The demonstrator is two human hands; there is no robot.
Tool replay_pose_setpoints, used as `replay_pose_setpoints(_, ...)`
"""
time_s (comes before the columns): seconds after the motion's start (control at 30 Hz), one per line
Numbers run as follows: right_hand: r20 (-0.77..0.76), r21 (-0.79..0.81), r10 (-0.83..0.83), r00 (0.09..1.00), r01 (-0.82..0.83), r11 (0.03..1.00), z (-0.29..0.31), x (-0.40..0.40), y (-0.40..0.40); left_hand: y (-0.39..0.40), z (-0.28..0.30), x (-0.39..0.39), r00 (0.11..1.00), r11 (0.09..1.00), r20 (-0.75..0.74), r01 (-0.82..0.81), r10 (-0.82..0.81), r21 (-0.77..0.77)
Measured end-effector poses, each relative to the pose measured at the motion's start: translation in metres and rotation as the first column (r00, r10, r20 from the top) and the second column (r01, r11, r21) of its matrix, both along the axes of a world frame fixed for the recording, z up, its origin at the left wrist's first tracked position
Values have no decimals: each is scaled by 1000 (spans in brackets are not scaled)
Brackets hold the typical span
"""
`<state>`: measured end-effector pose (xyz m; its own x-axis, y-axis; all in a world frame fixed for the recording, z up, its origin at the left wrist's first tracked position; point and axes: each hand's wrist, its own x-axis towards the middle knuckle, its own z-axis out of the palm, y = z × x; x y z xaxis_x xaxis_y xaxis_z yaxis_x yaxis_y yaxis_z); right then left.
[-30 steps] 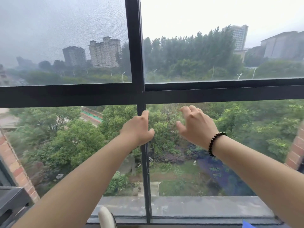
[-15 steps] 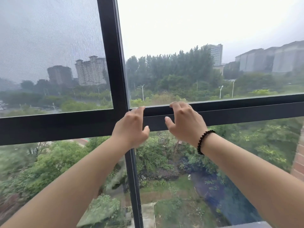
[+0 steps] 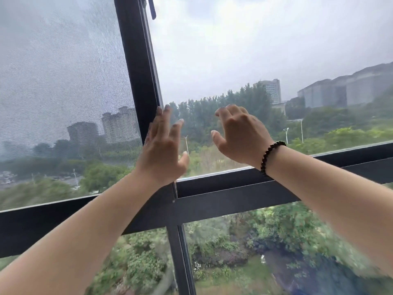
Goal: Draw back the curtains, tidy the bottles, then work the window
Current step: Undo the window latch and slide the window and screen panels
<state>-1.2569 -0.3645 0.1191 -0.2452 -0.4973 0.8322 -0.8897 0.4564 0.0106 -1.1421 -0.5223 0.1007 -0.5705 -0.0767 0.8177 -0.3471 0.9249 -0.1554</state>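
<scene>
The window frame (image 3: 212, 201) looks like matt dark metal. The screen (image 3: 63, 81) is fine grey mesh. The bracelet (image 3: 269, 155) has glossy black beads.

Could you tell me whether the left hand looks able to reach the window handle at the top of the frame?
Probably yes: the left hand lies on the upright, nothing between it and the handle above.

Both arms raised, left hand (image 3: 161, 150) fingers straight, right hand (image 3: 240, 135) loosely curled

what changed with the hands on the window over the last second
Both hands rose from the lower pane past the crossbar to the upper pane. The left hand opened flat by the upright frame; the right hand let go of the crossbar, fingers curled. The bracelet stays on.
</scene>
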Motion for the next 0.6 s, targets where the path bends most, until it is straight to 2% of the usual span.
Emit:
replay_pose_setpoints(0.13, -35, -23, 18, 999, -19, 1000, 19, -5, -17, -16, 20, -4, 997, 996, -67, -45, 40, -72)
replay_pose_setpoints(0.3, -90, -53, 60, 994, -65, 996, 47, -16, -38, -31, 47, -12, 980, 985, -138, -157, 146, -76)
replay_pose_setpoints(0.6, -266, -105, 96, 959, -128, 986, 116, -39, -69, -44, 120, -26, 952, 978, -256, -193, 169, -73)
